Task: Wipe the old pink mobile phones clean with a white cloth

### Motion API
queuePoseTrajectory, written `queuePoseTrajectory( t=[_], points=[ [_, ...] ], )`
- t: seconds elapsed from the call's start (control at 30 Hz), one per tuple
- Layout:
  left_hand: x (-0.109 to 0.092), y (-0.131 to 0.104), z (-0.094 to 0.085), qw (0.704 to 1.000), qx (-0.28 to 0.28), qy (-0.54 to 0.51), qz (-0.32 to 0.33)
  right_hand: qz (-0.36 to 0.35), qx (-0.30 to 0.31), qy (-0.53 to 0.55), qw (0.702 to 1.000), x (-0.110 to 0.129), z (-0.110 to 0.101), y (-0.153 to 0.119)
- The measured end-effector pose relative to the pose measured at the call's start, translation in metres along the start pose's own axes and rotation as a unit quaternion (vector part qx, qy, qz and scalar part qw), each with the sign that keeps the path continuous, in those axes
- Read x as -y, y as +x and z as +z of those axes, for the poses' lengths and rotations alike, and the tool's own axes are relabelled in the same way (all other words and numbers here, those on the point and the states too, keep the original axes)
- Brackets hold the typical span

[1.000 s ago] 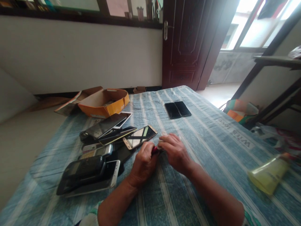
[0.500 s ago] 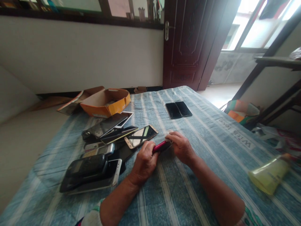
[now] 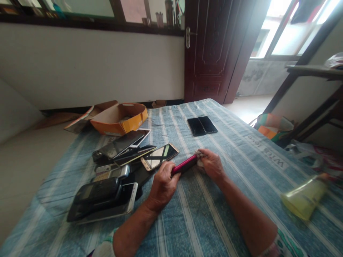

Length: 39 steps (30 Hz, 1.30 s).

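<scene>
My left hand (image 3: 164,180) is closed around the near end of a phone with a pink-red edge (image 3: 185,165), held tilted above the striped cloth. At its far end my right hand (image 3: 213,165) pinches a crumpled whitish wipe or tissue (image 3: 199,159) against the phone. Left of my hands lies a gold-rimmed phone (image 3: 160,156), screen up. Beside it is a loose pile of phones, with a silver one (image 3: 124,170), a black one (image 3: 98,192) and a larger white-edged one (image 3: 131,200). Two black phones (image 3: 202,126) lie side by side farther back.
An open orange cardboard box (image 3: 120,121) stands at the back left of the cloth-covered table (image 3: 187,221). A yellowish clear spray bottle or container (image 3: 304,198) lies at the right. Beyond are a dark red door (image 3: 211,53) and a wooden rack (image 3: 316,71).
My right hand has slid along the phone to the right, toward its far end, so more of the pink-red edge shows. The left hand keeps its grip.
</scene>
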<state>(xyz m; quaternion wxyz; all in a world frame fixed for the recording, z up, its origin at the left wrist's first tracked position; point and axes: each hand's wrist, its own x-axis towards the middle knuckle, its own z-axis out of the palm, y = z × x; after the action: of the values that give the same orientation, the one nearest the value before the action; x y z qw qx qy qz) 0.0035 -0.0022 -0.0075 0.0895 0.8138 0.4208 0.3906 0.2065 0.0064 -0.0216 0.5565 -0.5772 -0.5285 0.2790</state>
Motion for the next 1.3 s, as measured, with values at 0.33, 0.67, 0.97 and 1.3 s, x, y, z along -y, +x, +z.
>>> queuePoseTrajectory(
  t=[0.33, 0.67, 0.97, 1.3],
  points=[
    [0.001, -0.001, -0.001, 0.999, -0.033, -0.007, 0.003, -0.004, 0.15, 0.059, 0.987, 0.01, -0.013, 0.001],
    [-0.001, 0.001, -0.002, 0.999, -0.038, -0.017, 0.013, 0.006, 0.119, 0.146, 0.982, 0.017, -0.014, -0.002],
    [-0.01, 0.005, -0.007, 0.998, -0.026, -0.033, 0.04, -0.103, 0.122, 0.122, 0.98, 0.046, -0.009, -0.012],
    [-0.024, 0.017, -0.027, 0.995, 0.013, -0.08, 0.051, -0.193, 0.13, 0.088, 0.968, 0.057, 0.004, -0.024]
  ],
)
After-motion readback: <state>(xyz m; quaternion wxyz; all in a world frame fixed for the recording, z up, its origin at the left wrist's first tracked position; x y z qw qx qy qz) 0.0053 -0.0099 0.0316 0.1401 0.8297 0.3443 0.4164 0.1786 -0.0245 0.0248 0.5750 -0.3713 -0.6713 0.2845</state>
